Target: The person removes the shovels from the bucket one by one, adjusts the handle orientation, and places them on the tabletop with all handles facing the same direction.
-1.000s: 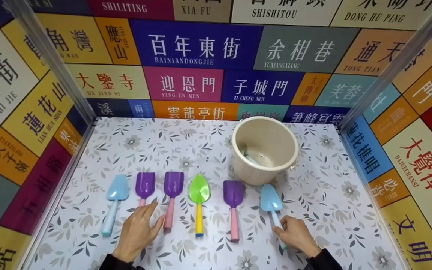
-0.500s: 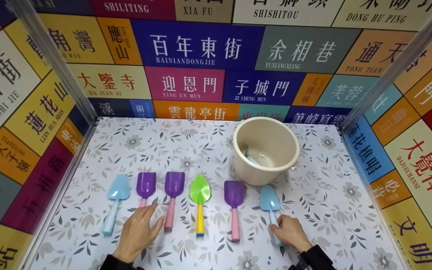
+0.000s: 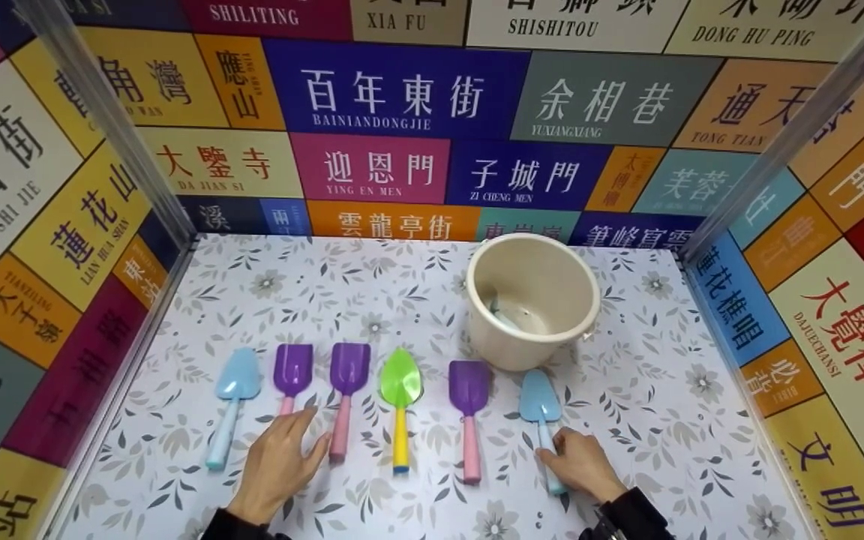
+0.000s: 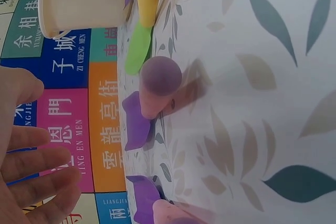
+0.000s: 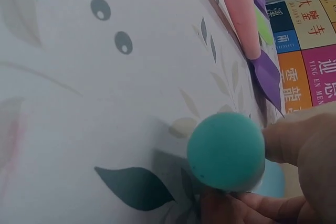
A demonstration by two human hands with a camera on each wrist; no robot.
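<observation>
A light blue toy trowel (image 3: 539, 397) lies at the right end of a row of toy shovels. My right hand (image 3: 586, 463) holds its handle, thumb on one side and fingers on the other in the right wrist view, where the handle's teal end (image 5: 226, 151) faces the camera. My left hand (image 3: 280, 461), fingers loosely extended, hovers over the handle of a purple shovel (image 3: 293, 369) and holds nothing. Beside its thumb is another purple shovel (image 3: 349, 367) with a pink handle. The left wrist view shows the left hand (image 4: 37, 166) apart from the handles.
A cream bucket (image 3: 531, 341) stands behind the right trowel, with something pale blue-green inside. Between the hands lie a green trowel (image 3: 400, 381) and a purple shovel (image 3: 469, 386). Another blue trowel (image 3: 238, 375) is at far left. Sign-covered walls (image 3: 394, 90) enclose the table.
The blue trowel's handle end has swung slightly left under my right hand, so it lies straighter. My left hand stays in place over the purple shovel.
</observation>
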